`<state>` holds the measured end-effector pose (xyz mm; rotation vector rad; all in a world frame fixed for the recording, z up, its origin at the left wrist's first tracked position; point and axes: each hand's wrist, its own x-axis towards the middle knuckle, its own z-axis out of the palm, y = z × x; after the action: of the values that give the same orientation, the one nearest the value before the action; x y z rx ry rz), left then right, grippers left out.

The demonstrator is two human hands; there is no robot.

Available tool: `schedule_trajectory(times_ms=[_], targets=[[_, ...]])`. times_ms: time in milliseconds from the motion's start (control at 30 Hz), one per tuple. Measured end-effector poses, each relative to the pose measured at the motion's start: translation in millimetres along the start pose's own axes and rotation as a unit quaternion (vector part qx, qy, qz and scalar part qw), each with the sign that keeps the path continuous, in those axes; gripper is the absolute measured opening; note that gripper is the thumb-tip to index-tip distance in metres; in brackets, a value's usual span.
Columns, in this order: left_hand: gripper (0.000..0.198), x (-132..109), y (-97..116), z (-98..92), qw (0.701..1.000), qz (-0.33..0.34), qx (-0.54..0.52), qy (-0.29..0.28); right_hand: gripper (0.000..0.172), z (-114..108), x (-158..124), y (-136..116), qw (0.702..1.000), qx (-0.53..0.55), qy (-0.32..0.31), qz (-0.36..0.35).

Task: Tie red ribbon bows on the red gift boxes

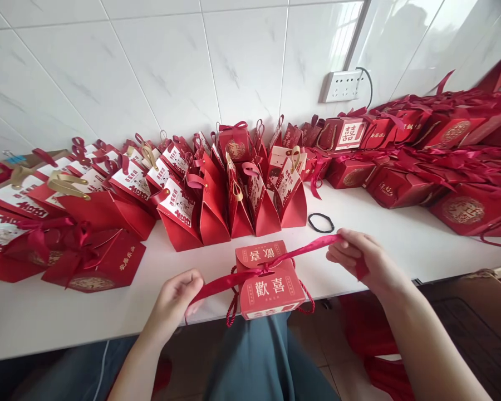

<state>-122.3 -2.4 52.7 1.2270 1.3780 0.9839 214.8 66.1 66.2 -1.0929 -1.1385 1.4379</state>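
Observation:
A red gift box [271,289] with pale Chinese characters sits at the table's front edge, between my hands. A dark red satin ribbon [309,245] crosses over itself at the top of the box, and its two ends stretch out to either side. My left hand [181,292] pinches one end, low on the left. The other end is gripped by my right hand [354,253], with a short tail hanging below the fingers. Twisted red cords [307,298] hang at both sides of the box. Just above my right hand lies a black elastic band [321,223].
Red boxes with white label flaps [179,203] stand in rows behind and to the left. Ribbon-tied red boxes [463,209] are stacked on the right of the white table [183,263]. A power strip [343,86] hangs on the tiled wall. A cardboard box [484,289] stands low at right.

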Motion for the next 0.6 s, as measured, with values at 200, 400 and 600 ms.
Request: schedule_trajectory(times_ms=[200, 400, 600], targets=[[0.05, -3, 2, -8.4, 0.999, -0.01, -0.04, -0.029, 0.049, -11, -1, -3, 0.995, 0.085, 0.048, -0.002], [0.05, -2, 2, -9.8, 0.998, 0.003, -0.067, -0.001, 0.044, -13, -8, -1, 0.991, 0.117, 0.068, 0.004], [0.036, -4, 6, -10.0, 0.998, 0.005, -0.027, 0.05, 0.037, -32, -11, 5, 0.999, 0.032, 0.036, -0.023]])
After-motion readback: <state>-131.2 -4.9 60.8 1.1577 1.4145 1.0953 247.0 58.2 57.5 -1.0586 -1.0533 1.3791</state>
